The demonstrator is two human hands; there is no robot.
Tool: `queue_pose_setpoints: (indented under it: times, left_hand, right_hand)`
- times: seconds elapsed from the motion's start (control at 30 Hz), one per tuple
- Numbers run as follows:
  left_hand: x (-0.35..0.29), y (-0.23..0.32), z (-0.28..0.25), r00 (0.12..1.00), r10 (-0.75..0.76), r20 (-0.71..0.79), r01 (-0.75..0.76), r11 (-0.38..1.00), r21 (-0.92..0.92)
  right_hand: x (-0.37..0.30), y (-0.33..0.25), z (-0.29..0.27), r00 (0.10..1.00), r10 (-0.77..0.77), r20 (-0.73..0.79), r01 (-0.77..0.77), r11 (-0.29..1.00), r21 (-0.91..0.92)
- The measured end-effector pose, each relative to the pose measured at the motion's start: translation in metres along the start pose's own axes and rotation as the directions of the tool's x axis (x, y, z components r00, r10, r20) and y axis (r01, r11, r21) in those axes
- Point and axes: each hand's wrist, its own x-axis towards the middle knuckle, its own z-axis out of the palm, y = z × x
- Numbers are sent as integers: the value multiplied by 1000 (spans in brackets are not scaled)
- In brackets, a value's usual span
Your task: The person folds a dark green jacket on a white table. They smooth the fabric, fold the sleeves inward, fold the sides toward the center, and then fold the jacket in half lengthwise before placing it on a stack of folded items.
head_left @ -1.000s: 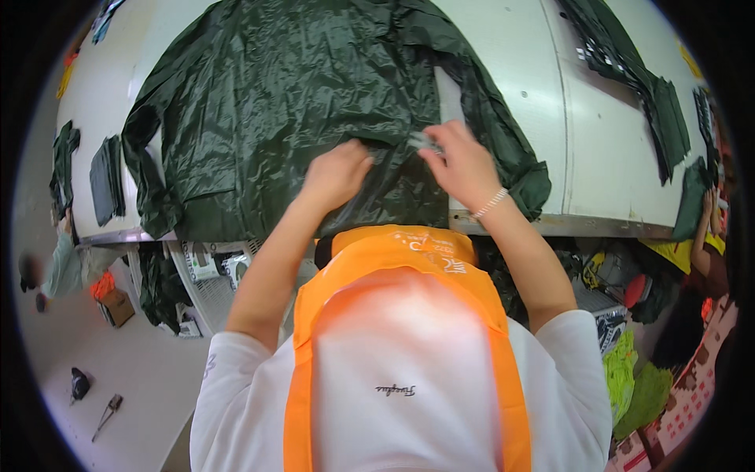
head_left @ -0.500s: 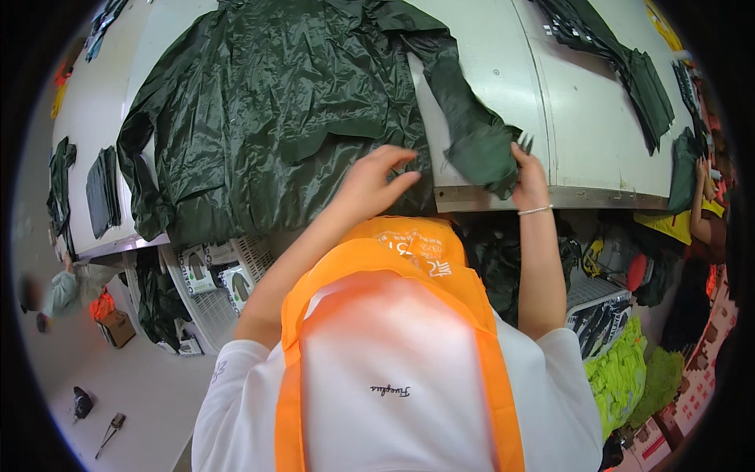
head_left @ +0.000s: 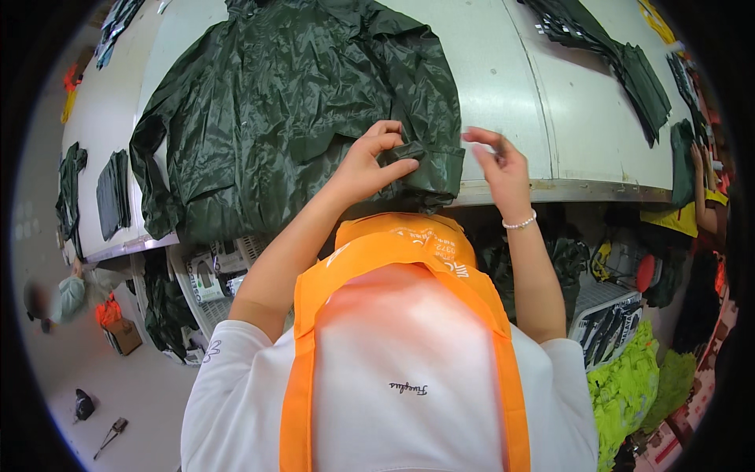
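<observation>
The left hand (head_left: 366, 167) is narrow, with thumb and fingers closed about a small fold of dark green cloth near the cuff (head_left: 447, 167) of a green jacket (head_left: 267, 114). The right hand (head_left: 506, 168) is empty, its thumb and fingers spread loosely just beside the cuff's outer edge; whether a fingertip touches it, I cannot tell. The jacket lies on the bench (head_left: 503, 86) in front of both hands, mostly to the left of and beyond the left one, its hem at the near edge. It is probably spread out there so that both hands reach its lower part easily. The near-right sleeve (head_left: 429, 86) lies close along the body, down to the left hand; the pinch likely keeps its end from sliding off. The other sleeve (head_left: 153, 185) bends down, well to the left of the hands. The jacket looks thin, slick and glossy, with fine creases all over that catch the light; a flap (head_left: 316, 143) with a curved edge shows just left of the left hand. Far left of the hands sits a folded dark stack (head_left: 114, 195), and far right a row of dark garments (head_left: 641, 86), perhaps set aside to leave working room.
</observation>
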Motion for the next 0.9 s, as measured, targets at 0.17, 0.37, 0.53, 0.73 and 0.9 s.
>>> queue_pose_setpoints:
  times: [0.17,0.37,0.53,0.73,0.9]
  left_hand:
    - [-5,10,-11,999,-47,-22,52,951,304]
    - [-6,26,-8,970,-239,-32,240,971,21]
    - [-2,32,-10,978,-207,-34,171,879,-446]
    - [1,35,-15,964,-254,79,259,829,-496]
    - [-1,42,-9,975,-217,51,221,910,-350]
  right_hand:
    - [14,-21,25,918,87,386,27,960,-280]
    - [14,-13,44,964,-2,267,47,985,-165]
    - [6,-34,44,920,-278,278,350,901,-257]
    - [0,-40,51,871,-392,296,465,853,-237]
    - [4,-34,54,943,-237,234,298,914,-276]
